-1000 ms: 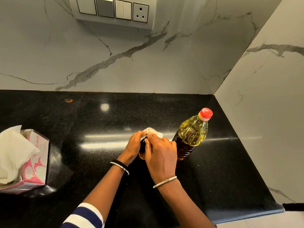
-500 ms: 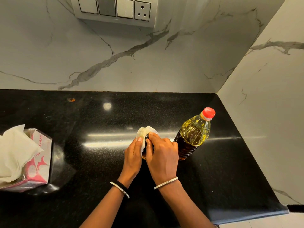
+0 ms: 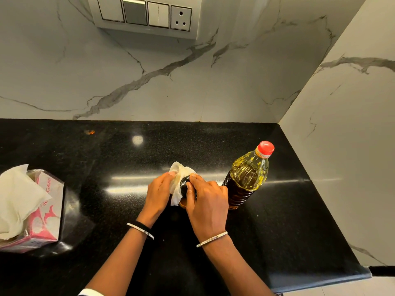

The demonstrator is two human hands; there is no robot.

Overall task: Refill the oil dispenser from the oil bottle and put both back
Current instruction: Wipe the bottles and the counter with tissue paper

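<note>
Where the oil dispenser (image 3: 184,185) stands: middle of the worktop (image 3: 106,157), toward its front edge, just left of the oil bottle (image 3: 245,180); both hands cover most of it; only a dark top and a sliver of amber base show

Left hand (image 3: 159,193): fingers curled, holding a white tissue (image 3: 178,180) against the dispenser's left side and over its top

Right hand (image 3: 207,201): wrapped over the dispenser from the right, thumb and fingers curled round the dark top; turning it or only steadying it, cannot tell

Oil bottle: upright toward the right edge of the worktop, just beside the right hand; touching or not, cannot tell; red cap (image 3: 265,148) on; oil shows up into the shoulder

Tissue box (image 3: 42,210): at the left edge of the worktop, pink and white, a sheet standing out of the top

Refill, as judged: bottle capped, dispenser top in place, tissue at work on the outside; the pour looks finished and this reads as the wipe-down; the dispenser's fill level is hidden, so not confirmed

Putting back, as judged: not yet begun; both vessels sit out on the open worktop; their proper place is not in view

Left to do: finish the wipe; get rid of the tissue; carry dispenser and bottle back

Caution: an oily surface is likely to be slippery; a firm grip is wise before lifting
</note>
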